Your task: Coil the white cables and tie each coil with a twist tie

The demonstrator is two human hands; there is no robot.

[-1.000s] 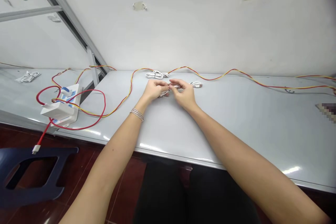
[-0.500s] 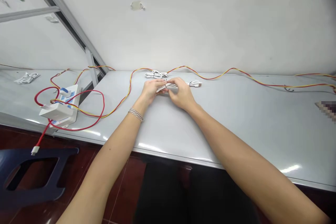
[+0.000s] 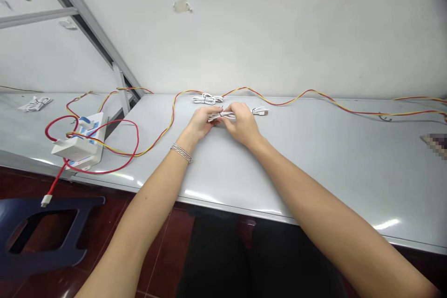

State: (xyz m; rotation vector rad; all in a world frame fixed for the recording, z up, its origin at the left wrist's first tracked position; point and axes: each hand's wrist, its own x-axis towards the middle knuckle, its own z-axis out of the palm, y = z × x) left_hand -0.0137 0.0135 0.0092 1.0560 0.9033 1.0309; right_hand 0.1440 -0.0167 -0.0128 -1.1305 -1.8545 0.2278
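My left hand (image 3: 201, 122) and right hand (image 3: 242, 123) curl nearly shut, their fingertips pinching a white cable bundle (image 3: 220, 116) between them. They have drawn closer than a moment ago, gathering its loops tighter. On the desk (image 3: 314, 172), a coiled white cable (image 3: 207, 99) lies just beyond, a smaller white cable (image 3: 260, 111) lies to the right, and a red-and-yellow wire (image 3: 173, 111) snakes along the far edge.
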